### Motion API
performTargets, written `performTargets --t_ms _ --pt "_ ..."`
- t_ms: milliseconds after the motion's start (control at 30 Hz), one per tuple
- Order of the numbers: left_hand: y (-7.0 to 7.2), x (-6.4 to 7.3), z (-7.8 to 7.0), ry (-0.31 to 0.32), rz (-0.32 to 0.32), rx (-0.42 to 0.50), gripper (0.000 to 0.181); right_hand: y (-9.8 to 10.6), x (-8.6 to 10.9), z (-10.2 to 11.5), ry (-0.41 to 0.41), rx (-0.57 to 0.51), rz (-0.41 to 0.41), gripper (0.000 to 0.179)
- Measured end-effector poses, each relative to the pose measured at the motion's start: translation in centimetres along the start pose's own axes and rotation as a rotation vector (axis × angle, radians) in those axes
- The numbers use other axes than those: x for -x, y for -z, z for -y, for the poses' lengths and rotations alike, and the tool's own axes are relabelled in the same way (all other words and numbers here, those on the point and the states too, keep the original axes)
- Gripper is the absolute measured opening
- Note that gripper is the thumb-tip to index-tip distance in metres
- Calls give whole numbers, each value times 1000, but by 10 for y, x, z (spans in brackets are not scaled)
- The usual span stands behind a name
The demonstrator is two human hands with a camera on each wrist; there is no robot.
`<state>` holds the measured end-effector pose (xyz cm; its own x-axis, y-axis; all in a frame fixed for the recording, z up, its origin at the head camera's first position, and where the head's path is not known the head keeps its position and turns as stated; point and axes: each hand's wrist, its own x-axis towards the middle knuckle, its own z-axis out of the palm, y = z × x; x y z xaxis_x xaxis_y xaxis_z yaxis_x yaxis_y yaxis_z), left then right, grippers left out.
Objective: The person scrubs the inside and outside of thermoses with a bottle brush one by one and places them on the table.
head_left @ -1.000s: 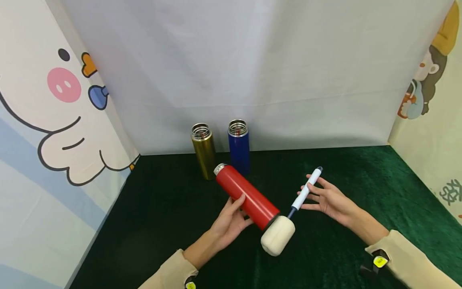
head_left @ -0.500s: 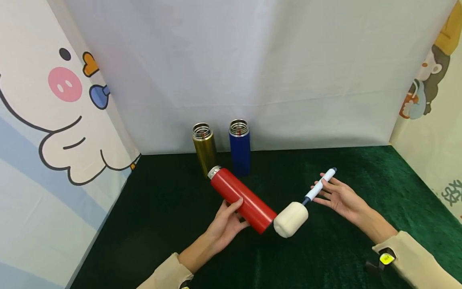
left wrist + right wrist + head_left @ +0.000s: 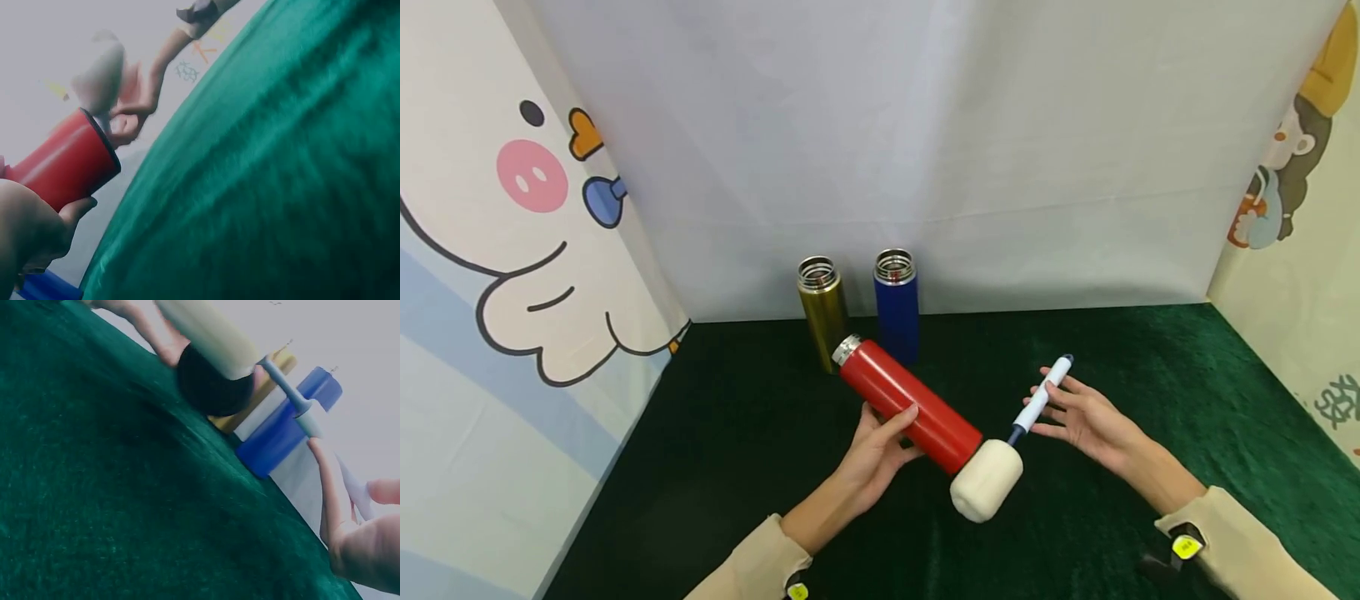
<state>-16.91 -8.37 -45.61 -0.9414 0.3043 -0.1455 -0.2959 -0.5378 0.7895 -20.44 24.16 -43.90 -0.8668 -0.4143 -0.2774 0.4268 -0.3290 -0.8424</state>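
My left hand [image 3: 876, 458] grips a red bottle [image 3: 910, 404] round its middle. The bottle is tilted, its steel mouth up to the left and its base down to the right. In my right hand [image 3: 1086, 421] is a bottle brush [image 3: 987, 481], its white handle [image 3: 1037, 404] pinched between thumb and fingers. The brush's cream sponge head overlaps the red bottle's base in the head view. In the right wrist view the sponge head [image 3: 215, 340] passes in front of the bottle's black base [image 3: 209, 387]. The left wrist view shows the red bottle [image 3: 69, 162] with the blurred sponge head [image 3: 100, 75] beyond its base.
A gold bottle [image 3: 824, 321] and a blue bottle [image 3: 897, 308] stand upright without lids at the back, by the white cloth wall [image 3: 1037, 167]. Dark green cloth [image 3: 1112, 533] covers the table. Printed panels flank it on both sides.
The brush swung right and up, away from the red bottle's base, then came back left and down beside it. The red bottle shifted slightly left, then back, staying in my left hand.
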Motion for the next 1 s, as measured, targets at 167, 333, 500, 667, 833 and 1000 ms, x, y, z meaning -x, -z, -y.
performTargets --t_ms 167,333,500,667,833,1000 --pt "11 -3 3 -25 -60 -88 73 18 9 5 15 -175 3 43" --pt "14 -17 1 -110 -78 -212 78 39 19 7 17 -386 44 35" --pt "8 -45 3 -362 -80 -499 83 54 28 8 -2 -562 20 23" --pt "-3 -76 10 -608 -73 -733 87 66 38 7 -13 -645 -35 18" --pt "-19 -111 12 -728 -89 -798 83 75 48 6 -8 -675 -66 19" --pt "-30 -148 13 -790 -120 -908 81 82 54 6 13 -689 -67 21"
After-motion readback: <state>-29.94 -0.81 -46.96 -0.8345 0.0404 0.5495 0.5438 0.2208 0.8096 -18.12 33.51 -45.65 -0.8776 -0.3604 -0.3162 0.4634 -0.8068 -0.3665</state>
